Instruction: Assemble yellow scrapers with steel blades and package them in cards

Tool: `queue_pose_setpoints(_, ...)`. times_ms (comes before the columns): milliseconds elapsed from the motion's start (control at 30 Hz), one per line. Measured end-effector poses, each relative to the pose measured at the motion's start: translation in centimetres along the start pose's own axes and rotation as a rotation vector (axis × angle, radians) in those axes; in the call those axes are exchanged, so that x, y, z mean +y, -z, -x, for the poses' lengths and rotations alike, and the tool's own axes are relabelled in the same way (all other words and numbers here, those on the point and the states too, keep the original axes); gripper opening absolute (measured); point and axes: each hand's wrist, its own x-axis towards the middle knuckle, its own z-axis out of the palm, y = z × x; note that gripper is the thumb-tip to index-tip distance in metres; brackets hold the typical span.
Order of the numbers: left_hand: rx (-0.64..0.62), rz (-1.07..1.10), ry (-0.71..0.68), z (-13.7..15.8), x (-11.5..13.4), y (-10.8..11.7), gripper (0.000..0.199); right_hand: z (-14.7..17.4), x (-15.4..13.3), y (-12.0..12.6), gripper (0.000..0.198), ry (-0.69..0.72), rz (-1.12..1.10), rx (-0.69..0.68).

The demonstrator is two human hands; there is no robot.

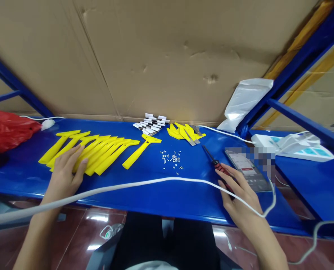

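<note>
On the left of the blue table, a row of yellow plastic scraper handles (107, 159) with T-shaped heads lies slanted and overlapping. My left hand (67, 170) is over this row, its fingers and thumb closed around one handle, partly covering it. One more yellow scraper handle (137, 153) lies apart, to the right of the row. At the right, my right hand (237, 187) grips a red and black screwdriver (222, 169), whose shaft points away toward the back left. Small screws and nuts (171, 159) are scattered between my hands.
Behind the screws lie white-and-black pieces (151, 123) and yellow parts with metal blades (185, 133). A phone (248, 170) lies beside my right hand, near a power strip (293, 148). A white cable (155, 182) crosses the view in front. A red bag (11, 129) sits far left.
</note>
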Motion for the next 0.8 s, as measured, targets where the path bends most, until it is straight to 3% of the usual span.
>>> queue_pose_setpoints(267,-0.013,-0.048,0.094,0.3,-0.2,-0.2,0.051,-0.3,-1.6,0.9,0.029,-0.093,-0.041,0.043)
queue_pose_setpoints(533,0.037,-0.048,0.151,0.1,1.3,0.3,0.046,-0.9,-3.3,2.3,0.012,-0.134,-0.115,0.268)
queue_pose_setpoints(800,-0.016,-0.018,0.174,-0.1,1.5,0.8,0.038,-0.8,-3.2,2.1,0.013,-0.113,-0.154,0.264)
